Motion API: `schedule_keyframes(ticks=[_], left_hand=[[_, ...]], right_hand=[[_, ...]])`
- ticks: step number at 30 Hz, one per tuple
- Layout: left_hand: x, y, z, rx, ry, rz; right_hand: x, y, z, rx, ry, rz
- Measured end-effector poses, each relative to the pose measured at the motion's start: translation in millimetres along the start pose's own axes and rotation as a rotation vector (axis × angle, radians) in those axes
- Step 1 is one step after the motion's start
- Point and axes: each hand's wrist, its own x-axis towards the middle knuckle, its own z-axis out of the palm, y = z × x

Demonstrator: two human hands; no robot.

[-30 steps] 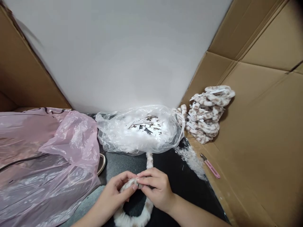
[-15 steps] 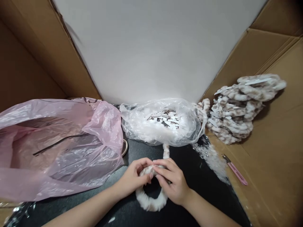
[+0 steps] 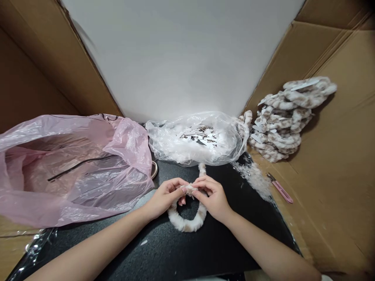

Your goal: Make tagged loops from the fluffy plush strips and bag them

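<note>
A fluffy white ring with pale brown patches (image 3: pixel 186 225), like a furry headband, lies on the black work surface (image 3: pixel 234 242). My left hand (image 3: pixel 168 196) pinches the ring's upper edge from the left, thumb on top and fingers curled beneath. From the right, my right hand (image 3: pixel 213 197) pinches the same stretch, its fingertips almost meeting the left thumb. Between the fingertips a short furry section shows, with a small white bit hanging below it. Just behind my right hand, another furry strip (image 3: pixel 202 169) sticks out from under the clear bag.
A pink plastic bag (image 3: pixel 125 187) spreads open at the left, with a dark cord (image 3: pixel 79 167) on it. The clear bag (image 3: pixel 166 150) holds white scraps. Similar furry rings (image 3: pixel 293 113) are piled at the right, near a pink cutter (image 3: pixel 283 191). Cardboard walls (image 3: pixel 336 156) flank the surface.
The whole view has shifted, so the things appear higher. Both hands still hold the ring's upper edge; the fingers have rearranged, and the pinched section now shows between the fingertips.
</note>
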Motion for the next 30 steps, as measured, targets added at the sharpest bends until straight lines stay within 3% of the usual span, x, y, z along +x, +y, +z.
schedule_keyframes(ticks=[12,30], left_hand=[[-1.4,1.4,-5.6,0.027,-0.072,0.018],[-2.7,3.9,-1.0,0.074,0.006,-0.048]], right_hand=[[0.8,-5.3,-2.6,-0.075,0.017,-0.058],[-1.2,-7.0,-0.1,-0.101,0.010,-0.103]])
